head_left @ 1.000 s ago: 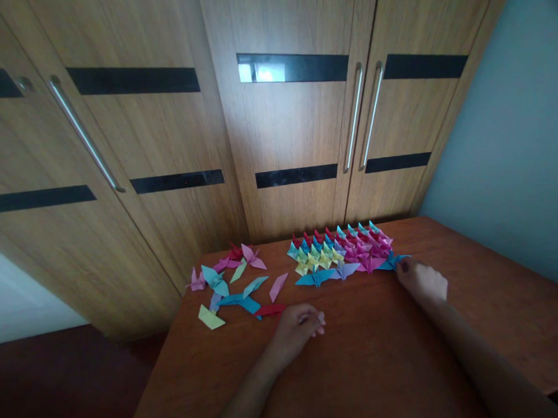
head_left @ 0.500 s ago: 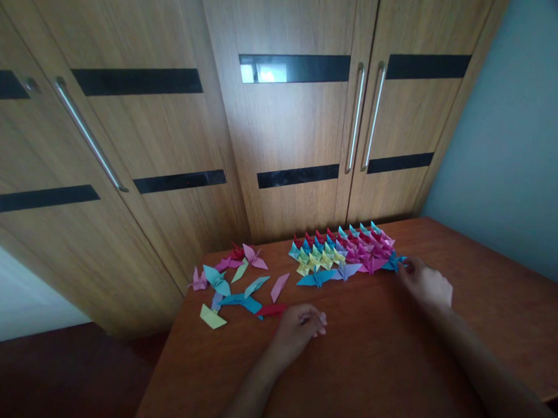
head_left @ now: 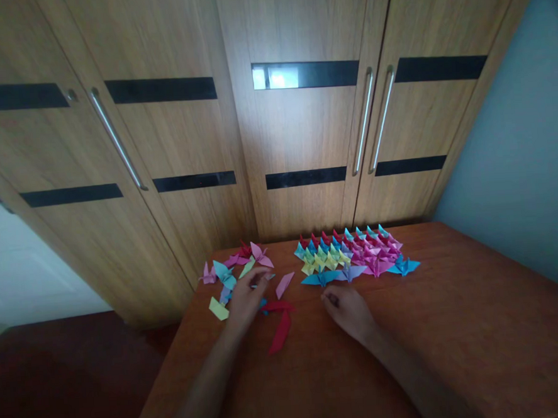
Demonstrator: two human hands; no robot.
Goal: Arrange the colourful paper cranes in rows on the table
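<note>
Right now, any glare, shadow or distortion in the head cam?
Head view: window-like reflection on the upper black strip, pale sheen on the wardrobe door below; head view: floor at lower left sinks into dark; head view: wardrobe lines splay toward the sides, looks wide-angle; head view: paper crane rows readable, finest folds too small to judge.

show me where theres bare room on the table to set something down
Bare tabletop lies right of the right forearm and the rightmost blue crane, and between the forearms nearer than the red papers. Crowded: the packed crane rows at the back, and the loose papers around the left grip.
</note>
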